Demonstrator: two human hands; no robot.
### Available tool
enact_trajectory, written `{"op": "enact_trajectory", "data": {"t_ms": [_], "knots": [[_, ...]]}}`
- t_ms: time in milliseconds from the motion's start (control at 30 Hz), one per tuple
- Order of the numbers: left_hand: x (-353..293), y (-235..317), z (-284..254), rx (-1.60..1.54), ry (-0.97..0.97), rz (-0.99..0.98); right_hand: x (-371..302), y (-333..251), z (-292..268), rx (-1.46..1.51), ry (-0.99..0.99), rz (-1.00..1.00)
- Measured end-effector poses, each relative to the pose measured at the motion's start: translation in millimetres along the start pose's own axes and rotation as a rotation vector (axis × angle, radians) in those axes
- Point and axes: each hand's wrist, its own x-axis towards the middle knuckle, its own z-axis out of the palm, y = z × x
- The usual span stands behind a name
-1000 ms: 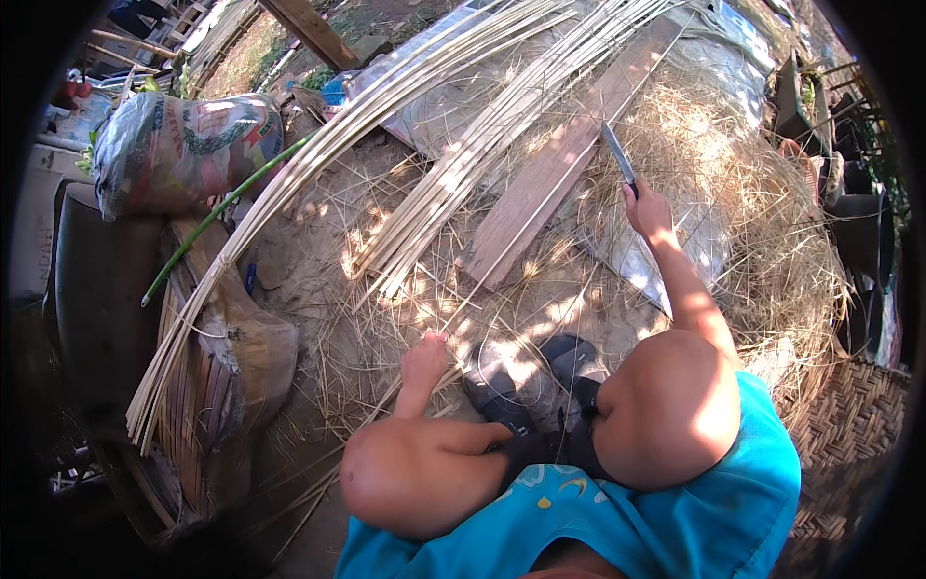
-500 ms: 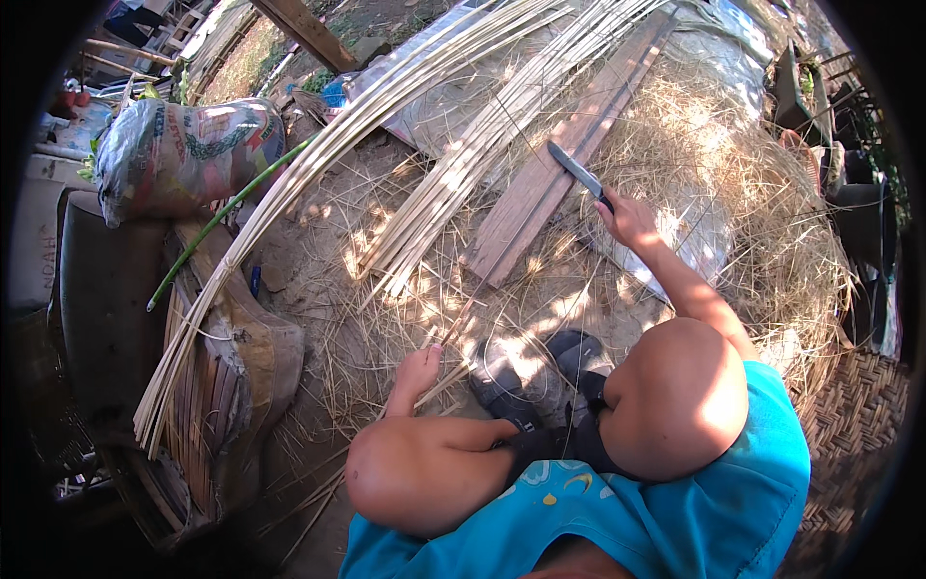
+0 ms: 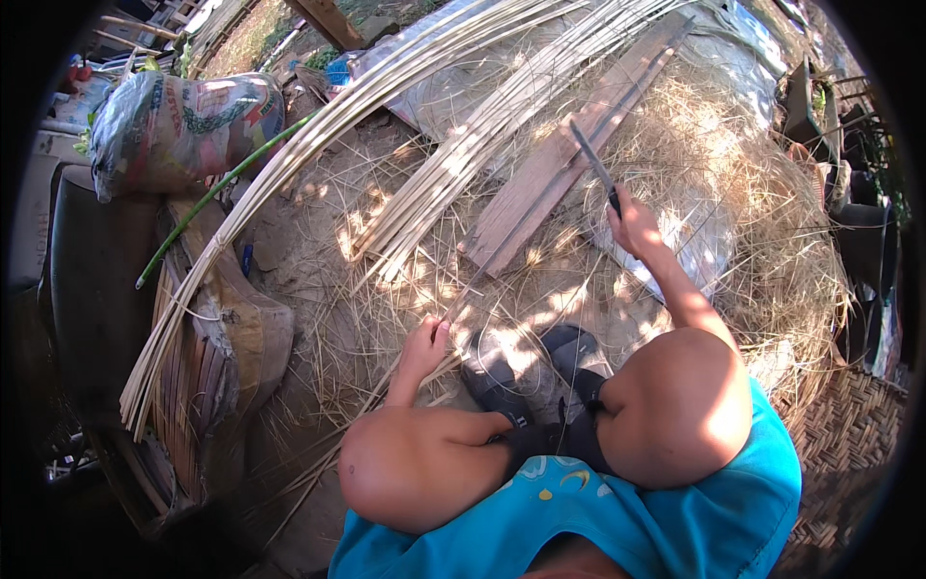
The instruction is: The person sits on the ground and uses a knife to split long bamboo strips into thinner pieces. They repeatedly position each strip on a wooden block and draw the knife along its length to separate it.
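My right hand is closed round the black handle of a knife. Its long blade points up and away, over the right edge of a wooden board. Lower and to the left, my left hand pinches the near end of a thin bamboo strip in front of my left knee. The strip runs away from me toward the board; farther along, I cannot tell it from the dark line on the wood. Left of the board lies a bundle of pale split bamboo strips.
Another tied bundle of strips arches at the left, beside a green stalk and a stuffed sack. Fine shavings heap at the right. My shoes are between my hands, and a woven mat is at the lower right.
The knife has swung to a steeper angle, its tip shifting right across the board. Both hands keep their hold, and the whole view has shifted slightly.
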Motion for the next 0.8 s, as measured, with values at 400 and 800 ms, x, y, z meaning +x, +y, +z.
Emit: {"op": "enact_trajectory", "data": {"t_ms": [400, 800], "knots": [[-10.1, 7.7, -7.2, 0.329, -0.068, -0.063, 39.2, 51.8, -27.4, -0.18, 0.16, 0.139], [-42.9, -62.1, -47.7, -0.014, -0.192, -0.169, 11.7, -6.2, -0.2, -0.055, -0.125, 0.025]]}}
